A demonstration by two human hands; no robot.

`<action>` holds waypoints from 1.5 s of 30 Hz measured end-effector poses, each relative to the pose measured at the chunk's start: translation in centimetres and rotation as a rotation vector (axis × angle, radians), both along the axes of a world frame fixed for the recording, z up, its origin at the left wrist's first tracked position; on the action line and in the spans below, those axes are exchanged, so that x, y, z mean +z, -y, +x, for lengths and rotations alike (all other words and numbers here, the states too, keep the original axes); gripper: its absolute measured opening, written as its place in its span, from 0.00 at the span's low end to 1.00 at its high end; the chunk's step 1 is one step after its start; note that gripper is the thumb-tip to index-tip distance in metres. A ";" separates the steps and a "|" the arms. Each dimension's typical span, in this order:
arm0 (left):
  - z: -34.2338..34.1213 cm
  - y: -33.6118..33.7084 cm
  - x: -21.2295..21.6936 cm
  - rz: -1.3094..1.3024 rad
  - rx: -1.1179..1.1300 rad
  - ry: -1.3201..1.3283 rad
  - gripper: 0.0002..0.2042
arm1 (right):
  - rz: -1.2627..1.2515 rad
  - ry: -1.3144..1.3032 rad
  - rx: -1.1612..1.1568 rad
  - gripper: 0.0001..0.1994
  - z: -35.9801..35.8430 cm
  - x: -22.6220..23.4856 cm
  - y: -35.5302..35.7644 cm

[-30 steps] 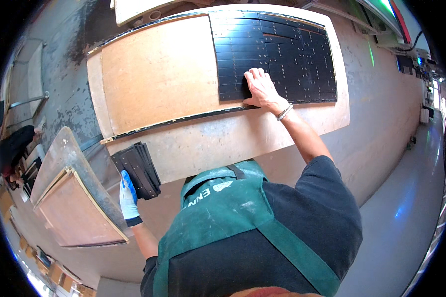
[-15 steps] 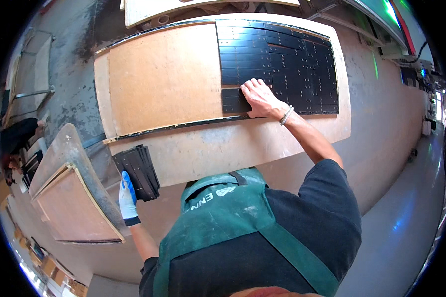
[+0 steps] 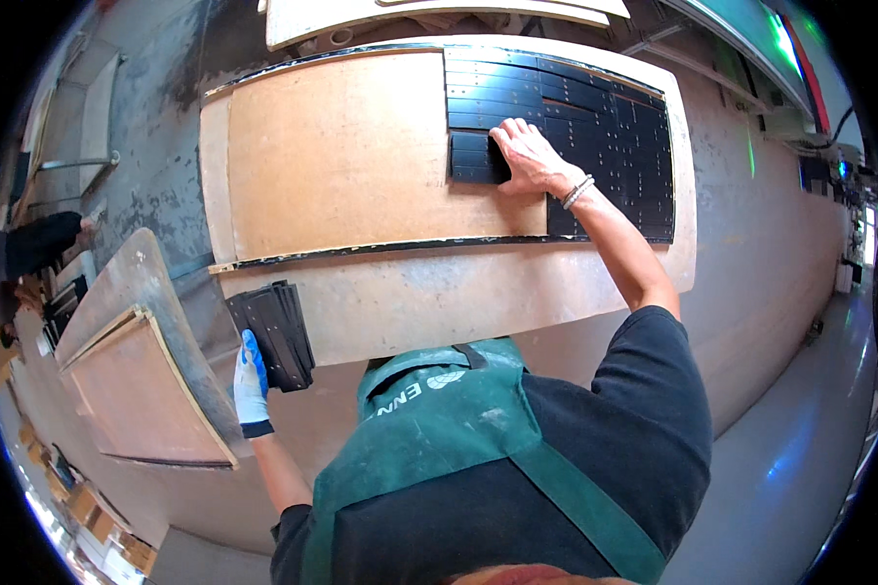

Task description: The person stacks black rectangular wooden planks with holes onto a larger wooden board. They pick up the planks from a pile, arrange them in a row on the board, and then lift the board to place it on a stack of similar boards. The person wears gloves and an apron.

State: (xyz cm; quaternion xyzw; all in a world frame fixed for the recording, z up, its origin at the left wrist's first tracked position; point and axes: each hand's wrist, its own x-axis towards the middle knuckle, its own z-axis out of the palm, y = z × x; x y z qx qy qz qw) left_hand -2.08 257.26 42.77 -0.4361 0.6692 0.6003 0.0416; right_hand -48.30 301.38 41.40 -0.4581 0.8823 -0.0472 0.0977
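Head view: right hand point(image 3: 527, 156) flat, fingers spread, pressing a black strip point(image 3: 473, 156) at the left edge of the laid black field point(image 3: 605, 127) on the board point(image 3: 341, 166). Left hand point(image 3: 252, 385), gloved, clamped on a strip stack point(image 3: 273, 331) by the counter point(image 3: 410, 302) edge. Best pressed flush, ends aligned. Strip's long axis left-right, matching the rows.

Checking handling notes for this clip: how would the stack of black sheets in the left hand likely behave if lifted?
The stack of black sheets fans at its edges in the gloved left hand, so the sheets probably slide apart easily. They look thin and flat, likely fairly stiff and light individually.
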 end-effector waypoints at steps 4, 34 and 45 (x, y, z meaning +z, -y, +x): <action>-0.4 0.3 -0.1 -0.016 -0.017 0.038 0.30 | 0.065 0.051 -0.109 0.41 0.7 -0.1 0.7; 2.9 5.0 -4.1 -0.174 -0.255 -0.167 0.33 | -0.168 -0.084 1.290 0.40 26.4 9.8 35.9; 0.2 3.4 2.2 -0.036 -0.299 -0.152 0.32 | -0.484 1.635 -0.523 0.50 33.4 5.2 27.4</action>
